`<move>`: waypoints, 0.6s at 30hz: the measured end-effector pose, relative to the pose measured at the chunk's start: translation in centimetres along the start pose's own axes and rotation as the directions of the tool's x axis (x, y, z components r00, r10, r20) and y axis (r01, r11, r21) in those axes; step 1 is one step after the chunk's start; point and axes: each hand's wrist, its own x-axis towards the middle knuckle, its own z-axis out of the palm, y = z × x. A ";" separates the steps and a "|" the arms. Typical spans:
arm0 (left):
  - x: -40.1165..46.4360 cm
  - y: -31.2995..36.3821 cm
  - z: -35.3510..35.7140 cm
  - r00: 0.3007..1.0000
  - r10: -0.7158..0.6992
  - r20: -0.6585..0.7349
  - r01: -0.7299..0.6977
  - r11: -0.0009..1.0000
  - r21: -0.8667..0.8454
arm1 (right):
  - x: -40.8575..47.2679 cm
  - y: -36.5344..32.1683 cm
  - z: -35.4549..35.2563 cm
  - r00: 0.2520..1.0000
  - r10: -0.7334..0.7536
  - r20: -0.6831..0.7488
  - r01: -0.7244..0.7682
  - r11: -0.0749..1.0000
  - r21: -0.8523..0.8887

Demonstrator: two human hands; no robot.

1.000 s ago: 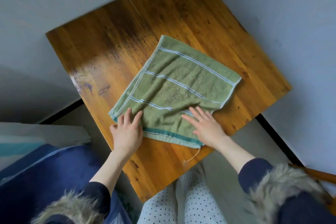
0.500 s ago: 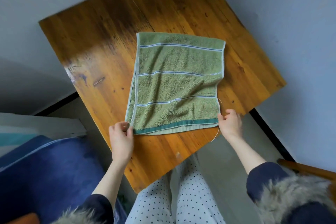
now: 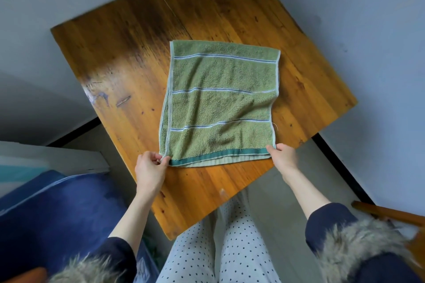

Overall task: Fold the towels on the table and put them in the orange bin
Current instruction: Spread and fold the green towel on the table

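A green towel (image 3: 220,101) with thin white stripes and a dark green band along its near edge lies folded double on the wooden table (image 3: 124,53). My left hand (image 3: 150,169) pinches the towel's near left corner. At the near right corner my right hand (image 3: 284,157) pinches the layered edge. Both corners sit close to the table top. At the bottom left corner of the view shows an orange sliver (image 3: 23,274), maybe the bin; I cannot tell.
The table stands against a pale wall, its near corner pointing at my dotted trousers (image 3: 218,250). A blue cushion or seat (image 3: 57,209) lies at the left beside a white ledge. A wooden chair part (image 3: 388,212) juts in at the right.
My hands left the towel's surface and took its two near corners. The towel has turned from slanted to square with me, its near edge drawn tight.
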 end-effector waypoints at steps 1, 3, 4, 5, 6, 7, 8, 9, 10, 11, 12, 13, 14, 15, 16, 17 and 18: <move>0.1 0.0 -0.2 1.000 -0.010 -0.005 0.010 0.999 -0.030 | -0.1 0.2 0.0 1.000 -0.011 0.010 0.011 1.000 0.017; 0.3 0.1 -0.5 0.997 -0.077 -0.004 0.076 0.991 -0.112 | -0.3 0.3 0.1 0.998 -0.020 0.059 0.015 0.997 0.076; 0.4 0.1 -0.7 0.994 -0.110 0.012 0.110 0.982 -0.156 | -0.4 0.3 0.1 0.996 -0.019 0.088 0.009 0.994 0.110; 0.6 0.1 -0.8 0.991 -0.131 0.035 0.135 0.972 -0.192 | -0.5 0.4 0.1 0.994 -0.012 0.112 -0.004 0.989 0.145; 0.6 0.1 -0.9 0.988 -0.141 0.057 0.150 0.963 -0.222 | -0.5 0.5 0.1 0.991 -0.001 0.134 -0.024 0.983 0.182; 0.7 0.2 -1.0 0.987 -0.142 0.077 0.156 0.957 -0.246 | -0.5 0.5 0.1 0.987 0.014 0.159 -0.050 0.974 0.222; 0.8 0.2 -1.1 0.986 -0.138 0.093 0.158 0.951 -0.265 | -0.5 0.5 0.0 0.981 0.032 0.189 -0.082 0.961 0.264; 0.8 0.3 -1.2 0.986 -0.131 0.107 0.156 0.948 -0.277 | -0.5 0.5 -0.1 0.975 0.050 0.215 -0.115 0.947 0.299; 0.9 0.3 -1.4 0.986 -0.122 0.116 0.150 0.948 -0.281 | -0.4 0.5 -0.2 0.971 0.064 0.229 -0.139 0.934 0.330; 1.1 0.4 -1.6 0.986 -0.113 0.120 0.142 0.950 -0.277 | -0.4 0.5 -0.3 0.970 0.071 0.231 -0.152 0.923 0.354; 1.2 0.5 -1.8 0.987 -0.106 0.121 0.135 0.954 -0.266 | -0.4 0.3 -0.6 0.972 0.070 0.223 -0.152 0.914 0.377; 1.3 0.7 -2.1 0.987 -0.101 0.126 0.130 0.958 -0.255 | -0.4 0.1 -0.9 0.976 0.062 0.211 -0.144 0.906 0.397; 1.3 1.0 -2.4 0.986 -0.094 0.134 0.125 0.961 -0.246 | -0.5 -0.2 -1.3 0.979 0.052 0.197 -0.132 0.899 0.417; 1.4 1.4 -2.7 0.986 -0.088 0.142 0.121 0.963 -0.243 | -0.7 -0.6 -1.8 0.982 0.042 0.184 -0.121 0.890 0.440; 1.3 1.9 -3.1 0.986 -0.083 0.143 0.117 0.962 -0.245 | -0.9 -1.1 -2.5 0.984 0.035 0.175 -0.115 0.875 0.471; 1.3 2.5 -3.7 0.987 -0.080 0.137 0.112 0.961 -0.253 | -1.0 -1.6 -3.3 0.984 0.031 0.173 -0.117 0.851 0.512; 1.4 3.3 -4.4 0.989 -0.075 0.126 0.107 0.958 -0.266 | -1.2 -2.2 -4.3 0.984 0.027 0.178 -0.124 0.818 0.562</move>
